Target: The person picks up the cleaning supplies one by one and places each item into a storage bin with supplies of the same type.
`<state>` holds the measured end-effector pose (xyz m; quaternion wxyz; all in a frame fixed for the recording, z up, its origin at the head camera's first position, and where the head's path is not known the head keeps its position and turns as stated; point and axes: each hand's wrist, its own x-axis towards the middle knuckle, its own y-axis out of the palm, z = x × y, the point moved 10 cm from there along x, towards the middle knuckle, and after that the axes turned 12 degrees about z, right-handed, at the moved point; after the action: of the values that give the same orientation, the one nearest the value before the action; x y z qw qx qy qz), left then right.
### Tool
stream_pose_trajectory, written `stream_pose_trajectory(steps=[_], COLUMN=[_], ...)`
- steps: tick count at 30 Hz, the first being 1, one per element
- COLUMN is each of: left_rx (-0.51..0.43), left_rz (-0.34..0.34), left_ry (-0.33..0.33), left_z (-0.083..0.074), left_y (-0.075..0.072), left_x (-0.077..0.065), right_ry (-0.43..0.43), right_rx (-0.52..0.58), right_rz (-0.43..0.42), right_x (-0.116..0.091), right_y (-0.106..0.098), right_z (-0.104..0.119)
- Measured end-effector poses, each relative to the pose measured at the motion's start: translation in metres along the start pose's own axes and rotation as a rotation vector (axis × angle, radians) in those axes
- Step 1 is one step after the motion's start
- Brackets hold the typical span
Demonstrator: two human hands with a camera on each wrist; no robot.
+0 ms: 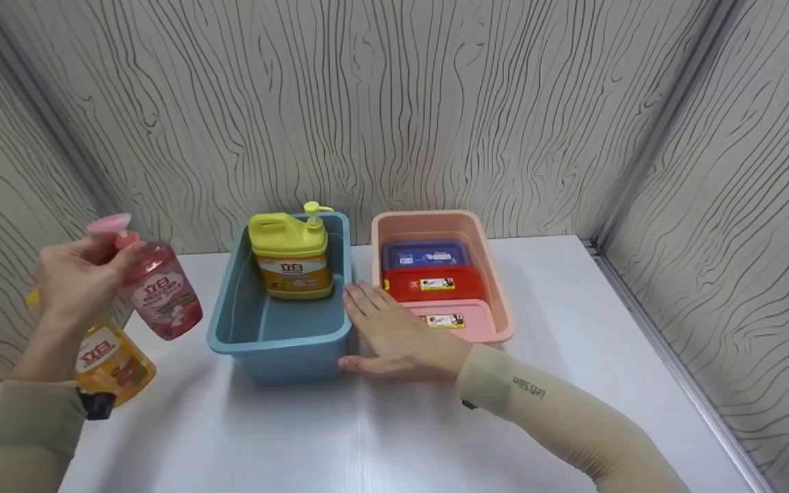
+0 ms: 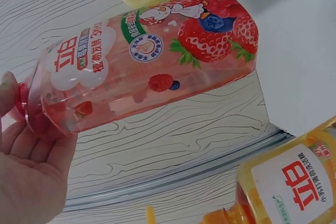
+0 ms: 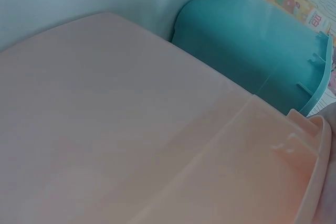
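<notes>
By its neck, just under the pink pump top, my left hand (image 1: 79, 287) grips a pink pump bottle of dish soap (image 1: 161, 291). The bottle hangs tilted left of the blue bin, its base toward the bin. In the left wrist view the bottle (image 2: 152, 66) shows strawberries on its label, with fingers around the neck. My right hand (image 1: 401, 335) lies with straight fingers against the right rim of the blue bin (image 1: 285, 363), thumb near its front corner. A yellow jug (image 1: 290, 239) with a pump stands at the back inside that bin.
Right of the blue bin is a pink bin (image 1: 501, 301) with blue, red and pink lidded boxes (image 1: 435, 284) in it. An orange dish soap bottle (image 1: 124, 373) stands at the left, partly behind my left wrist. Wood-grain panels (image 1: 408, 109) enclose the white table (image 1: 285, 438).
</notes>
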<state>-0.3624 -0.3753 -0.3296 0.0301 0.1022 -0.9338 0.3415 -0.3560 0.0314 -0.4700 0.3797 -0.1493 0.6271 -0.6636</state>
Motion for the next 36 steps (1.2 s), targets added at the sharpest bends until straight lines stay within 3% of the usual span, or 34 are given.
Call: stream_pose_trajectory(steps=[11,20,30,36], left_rx=[0.003,-0.036,-0.014,-0.004], left_rz=[-0.001,0.021,0.025,0.018], left_ry=[0.048,0.131,0.104,0.180], left_z=[-0.021,-0.038,-0.050,-0.066], left_y=[0.000,0.007,0.009,0.011], left_x=[0.003,0.004,0.008,0.009], right_ry=[0.007,0.001,0.000,-0.003], right_rx=[-0.006,-0.023,-0.020,0.000], right_rz=[0.002,-0.004,-0.001,-0.006], right_x=[0.000,-0.002,-0.001,-0.004], right_y=[0.000,-0.002,-0.002,-0.001], right_z=[0.001,0.002,0.002,0.001])
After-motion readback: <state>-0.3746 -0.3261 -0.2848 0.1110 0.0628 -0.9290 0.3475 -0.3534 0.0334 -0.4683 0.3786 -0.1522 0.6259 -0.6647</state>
